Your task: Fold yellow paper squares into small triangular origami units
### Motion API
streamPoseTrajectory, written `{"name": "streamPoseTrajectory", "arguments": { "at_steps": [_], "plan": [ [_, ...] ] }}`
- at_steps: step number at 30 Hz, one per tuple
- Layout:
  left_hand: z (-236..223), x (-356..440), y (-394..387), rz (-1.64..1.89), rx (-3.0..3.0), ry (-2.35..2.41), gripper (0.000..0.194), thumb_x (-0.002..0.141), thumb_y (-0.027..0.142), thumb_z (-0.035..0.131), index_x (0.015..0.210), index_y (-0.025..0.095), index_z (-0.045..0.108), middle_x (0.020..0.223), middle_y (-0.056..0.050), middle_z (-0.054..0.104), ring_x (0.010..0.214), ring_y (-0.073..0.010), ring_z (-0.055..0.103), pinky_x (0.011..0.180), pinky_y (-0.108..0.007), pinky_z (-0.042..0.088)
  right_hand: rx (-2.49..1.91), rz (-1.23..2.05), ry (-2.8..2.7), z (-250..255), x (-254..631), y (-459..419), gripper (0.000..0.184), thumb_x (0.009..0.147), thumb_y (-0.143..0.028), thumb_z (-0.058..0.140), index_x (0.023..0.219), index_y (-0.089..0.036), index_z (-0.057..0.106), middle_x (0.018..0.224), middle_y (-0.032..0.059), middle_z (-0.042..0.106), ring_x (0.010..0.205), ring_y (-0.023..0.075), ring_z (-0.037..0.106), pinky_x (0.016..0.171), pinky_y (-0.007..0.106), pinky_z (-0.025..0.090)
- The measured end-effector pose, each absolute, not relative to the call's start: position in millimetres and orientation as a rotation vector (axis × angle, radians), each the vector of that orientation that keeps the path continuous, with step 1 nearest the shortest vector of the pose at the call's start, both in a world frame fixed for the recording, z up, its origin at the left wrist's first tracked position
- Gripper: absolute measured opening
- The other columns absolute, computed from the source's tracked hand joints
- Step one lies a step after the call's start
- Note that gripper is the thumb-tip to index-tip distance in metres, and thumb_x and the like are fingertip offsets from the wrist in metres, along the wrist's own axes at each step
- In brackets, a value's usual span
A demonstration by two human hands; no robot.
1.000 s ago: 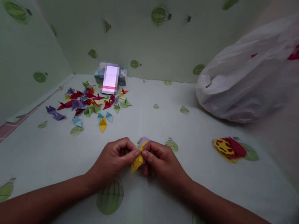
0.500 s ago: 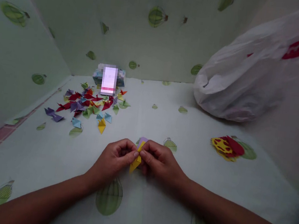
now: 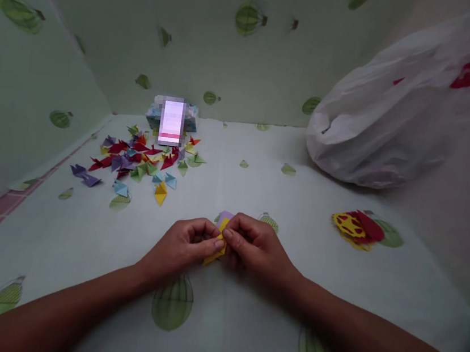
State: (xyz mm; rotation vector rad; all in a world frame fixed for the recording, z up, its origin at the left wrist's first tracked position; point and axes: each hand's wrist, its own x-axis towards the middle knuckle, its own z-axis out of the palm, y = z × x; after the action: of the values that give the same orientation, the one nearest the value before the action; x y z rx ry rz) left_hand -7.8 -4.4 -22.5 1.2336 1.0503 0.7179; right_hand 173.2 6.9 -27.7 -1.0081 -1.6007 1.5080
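Note:
My left hand [image 3: 185, 247] and my right hand [image 3: 254, 247] meet over the middle of the cloth-covered surface. Both pinch a small folded yellow paper piece [image 3: 214, 256] between thumbs and fingertips. Just behind my fingers lies a small purple paper piece [image 3: 225, 216] on the cloth. Most of the yellow piece is hidden by my fingers.
A heap of folded coloured paper pieces [image 3: 138, 161] lies at the back left, with a small box [image 3: 172, 118] behind it. A white plastic bag [image 3: 401, 111] fills the back right. A red and yellow paper cut-out [image 3: 357, 225] lies at the right. Cloth-covered walls stand left and behind.
My hands have pressed closer together and lower on the yellow piece, so less of it shows now. The view shifted slightly.

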Motion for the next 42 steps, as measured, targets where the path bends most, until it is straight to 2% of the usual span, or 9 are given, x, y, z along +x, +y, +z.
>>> {"name": "streamPoseTrajectory", "arguments": {
  "at_steps": [4,9,17,21,28,32,42],
  "plan": [
    [-21,-7,-4,0.689,1.253,1.075,0.025,0.081,0.036,0.067,0.069,0.014,0.062,0.063,0.001,0.058,0.057,-0.0098,0.045,0.055,-0.023,0.035,-1.031,1.386,-1.669,-27,174,6,0.022,0.089,-0.028,0.054,0.069,-0.019,0.05,0.053,-0.0036,0.054,0.048,0.0092,0.046,0.047,0.023,0.036],
    [-24,-6,-4,0.731,1.239,1.037,0.025,0.08,0.037,0.067,0.07,0.015,0.062,0.061,0.002,0.057,0.058,-0.0102,0.047,0.057,-0.023,0.036,-1.05,1.332,-1.676,-29,173,7,0.022,0.089,-0.028,0.054,0.07,-0.02,0.049,0.053,-0.0039,0.053,0.046,0.0092,0.047,0.046,0.022,0.036],
    [-26,-7,-5,0.78,1.206,1.012,0.025,0.081,0.039,0.069,0.078,0.014,0.068,0.065,0.0,0.061,0.063,-0.0125,0.053,0.065,-0.025,0.04,-1.065,1.441,-1.585,-32,174,14,0.024,0.09,-0.036,0.053,0.074,-0.02,0.05,0.049,-0.0056,0.053,0.039,0.0084,0.046,0.041,0.02,0.036],
    [-23,-7,-7,0.817,1.276,1.061,0.029,0.086,0.04,0.062,0.073,0.015,0.067,0.063,0.0,0.061,0.062,-0.0133,0.052,0.063,-0.025,0.039,-1.038,1.431,-1.561,-34,175,19,0.025,0.09,-0.038,0.056,0.075,-0.019,0.052,0.049,-0.0063,0.053,0.04,0.0079,0.047,0.041,0.019,0.038],
    [-20,-5,-9,1.019,1.334,1.168,0.03,0.085,0.04,0.061,0.069,0.015,0.064,0.062,0.001,0.059,0.061,-0.0135,0.052,0.062,-0.025,0.042,-0.929,1.626,-1.449,-34,169,15,0.035,0.086,-0.051,0.059,0.076,-0.019,0.05,0.058,-0.0048,0.058,0.041,0.0086,0.054,0.041,0.021,0.041],
    [-19,-5,-9,1.048,1.341,1.159,0.027,0.084,0.038,0.062,0.071,0.014,0.065,0.064,0.0,0.059,0.062,-0.0136,0.053,0.062,-0.025,0.043,-0.991,1.638,-1.46,-32,167,9,0.029,0.084,-0.043,0.061,0.073,-0.02,0.049,0.05,-0.0057,0.056,0.038,0.0089,0.051,0.038,0.019,0.039],
    [-20,-6,-8,1.04,1.296,1.171,0.027,0.083,0.038,0.065,0.071,0.014,0.066,0.062,0.0,0.06,0.061,-0.0135,0.054,0.061,-0.025,0.044,-0.983,1.6,-1.497,-35,169,11,0.023,0.086,-0.035,0.059,0.073,-0.021,0.047,0.049,-0.0071,0.053,0.035,0.0087,0.049,0.035,0.019,0.037]
  ]
}}
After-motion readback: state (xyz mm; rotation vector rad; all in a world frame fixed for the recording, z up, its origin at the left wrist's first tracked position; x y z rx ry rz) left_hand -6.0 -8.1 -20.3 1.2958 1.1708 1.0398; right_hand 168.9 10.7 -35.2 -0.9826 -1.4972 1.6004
